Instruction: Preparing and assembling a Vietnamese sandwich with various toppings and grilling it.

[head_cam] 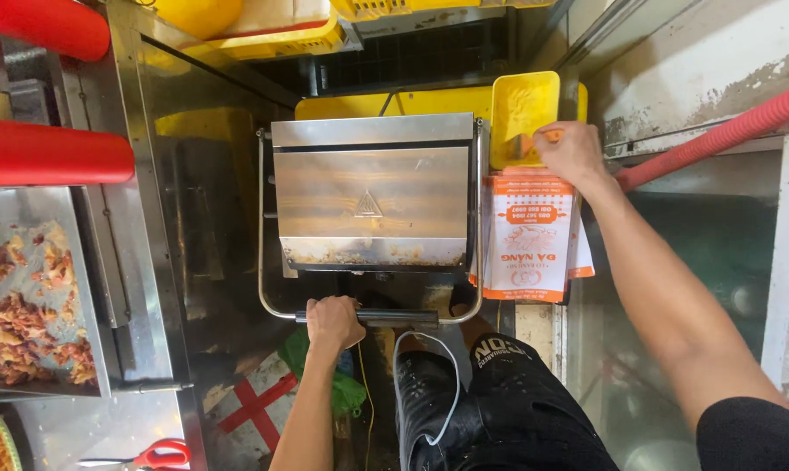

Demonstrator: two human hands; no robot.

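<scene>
- Wrapped tight around the black handle bar (368,317), the left hand (333,321) grips it at the near side of the metal press (370,192).
- That bar joins a thin wire frame that runs up both sides of the shut, shiny press.
- Off to the right, the right hand (572,153) is curled over the near edge of a yellow tub (522,105); its fingers are bent there, but what they pinch I cannot tell.
- Just below that hand hangs a stack of orange and white paper bags (527,235), right beside the press.
- On the far left, a metal tray (93,349) holds brown fried bits (28,314).
- Two fat red tubes (45,153) lie above the tray.
- Red scissors (160,453) rest on the near left counter.
- A red hose (717,135) runs along the right wall.
</scene>
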